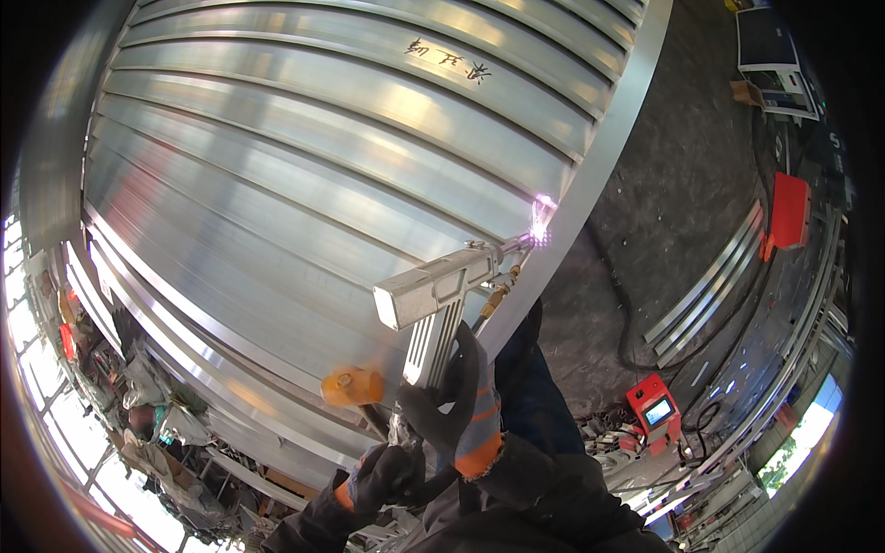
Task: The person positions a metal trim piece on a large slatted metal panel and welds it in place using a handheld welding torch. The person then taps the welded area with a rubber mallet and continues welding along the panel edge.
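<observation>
My right hand (468, 405), in a dark grey and orange glove, is wrapped round the ribbed grip of a silver handheld welding gun (429, 286). The gun's nozzle points at the joint between the slatted metal panel (304, 175) and its flat edge rail (608, 157). A bright violet-white glow (542, 221) burns there. Lower left, my gloved left hand (385, 475) is closed where the dark handle of a mallet with an orange-yellow head (352, 386) runs into it. Beside it, a crinkled grey wrapping (400, 429) below the gun's grip partly disappears behind my fingers.
A dark hose (625, 313) loops over the dark floor at the right. Several metal strips (705, 286) lie there, near a red box (790, 212) and a red machine with a small screen (654, 413). Scrap and crumpled plastic (147, 392) crowd the left side.
</observation>
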A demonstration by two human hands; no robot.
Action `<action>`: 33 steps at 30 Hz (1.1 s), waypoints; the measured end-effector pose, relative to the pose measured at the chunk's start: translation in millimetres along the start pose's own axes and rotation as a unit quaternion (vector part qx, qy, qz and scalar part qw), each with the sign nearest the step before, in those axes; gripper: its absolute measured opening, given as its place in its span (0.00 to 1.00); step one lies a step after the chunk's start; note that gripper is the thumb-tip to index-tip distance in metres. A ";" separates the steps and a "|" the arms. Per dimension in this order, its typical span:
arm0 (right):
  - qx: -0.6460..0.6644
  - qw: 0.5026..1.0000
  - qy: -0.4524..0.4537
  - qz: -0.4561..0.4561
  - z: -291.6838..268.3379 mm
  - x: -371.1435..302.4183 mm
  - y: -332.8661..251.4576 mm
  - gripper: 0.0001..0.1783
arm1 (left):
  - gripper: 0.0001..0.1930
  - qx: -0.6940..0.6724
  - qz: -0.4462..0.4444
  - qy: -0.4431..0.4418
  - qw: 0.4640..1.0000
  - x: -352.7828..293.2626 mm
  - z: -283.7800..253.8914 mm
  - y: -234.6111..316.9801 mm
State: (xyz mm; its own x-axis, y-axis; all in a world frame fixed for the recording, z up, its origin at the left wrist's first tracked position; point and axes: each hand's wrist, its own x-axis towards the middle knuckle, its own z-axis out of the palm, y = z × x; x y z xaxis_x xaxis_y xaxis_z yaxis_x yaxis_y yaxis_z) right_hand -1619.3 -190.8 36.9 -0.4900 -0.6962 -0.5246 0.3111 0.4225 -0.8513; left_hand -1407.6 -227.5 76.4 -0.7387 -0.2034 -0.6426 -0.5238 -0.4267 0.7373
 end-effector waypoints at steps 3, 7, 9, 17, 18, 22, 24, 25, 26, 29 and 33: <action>0.008 1.000 0.003 0.005 2.9 -2.0 -1.7 0.52 | 0.22 -0.208 -0.160 -0.017 0.965 -3.1 0.2 2.4; 0.012 1.000 -0.007 0.020 2.8 -6.4 -1.3 0.52 | 0.27 -0.151 -0.163 -0.005 0.975 -4.4 1.6 6.9; 0.018 1.000 -0.013 0.021 2.9 -8.8 0.4 0.54 | 0.27 -0.139 -0.153 0.007 0.978 -4.8 4.1 10.3; -0.008 1.000 0.009 -0.012 8.9 -16.2 10.8 0.56 | 0.28 -0.196 -0.188 -0.003 0.963 -6.0 4.7 11.4; -0.028 0.999 0.014 -0.020 8.8 -17.5 11.2 0.56 | 0.28 -0.206 -0.191 0.003 0.960 -6.7 5.3 10.3; -0.017 1.000 0.001 -0.017 10.4 -20.2 10.3 0.57 | 0.32 -0.232 -0.189 0.029 0.954 -12.6 10.0 8.5; -0.013 1.000 0.001 -0.016 11.6 -20.6 9.1 0.56 | 0.31 -0.222 -0.184 0.009 0.957 -13.9 7.2 7.6; -0.003 1.000 0.001 -0.017 12.3 -21.0 8.4 0.56 | 0.31 -0.223 -0.187 0.003 0.957 -14.6 6.2 6.6; 0.012 1.000 0.002 -0.011 12.8 -21.2 7.7 0.56 | 0.30 -0.231 -0.195 0.030 0.953 -16.0 8.8 5.8; -0.025 0.999 -0.007 -0.039 13.2 -22.5 6.9 0.57 | 0.24 -0.254 -0.207 0.014 0.945 -24.7 2.5 -1.2; -0.018 0.996 -0.001 -0.083 20.1 -21.8 11.3 0.55 | 0.18 -0.275 -0.203 0.038 0.939 -40.9 1.9 -24.2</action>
State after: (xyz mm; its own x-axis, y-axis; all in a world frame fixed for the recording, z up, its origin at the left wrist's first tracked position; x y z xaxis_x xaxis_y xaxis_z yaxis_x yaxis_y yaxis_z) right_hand -1588.8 -182.5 38.8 -0.5307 -0.7594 -0.3763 0.1965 0.3216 -0.9263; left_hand -1365.4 -207.2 85.2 -0.4822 0.0205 -0.8758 -0.4410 -0.8695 0.2224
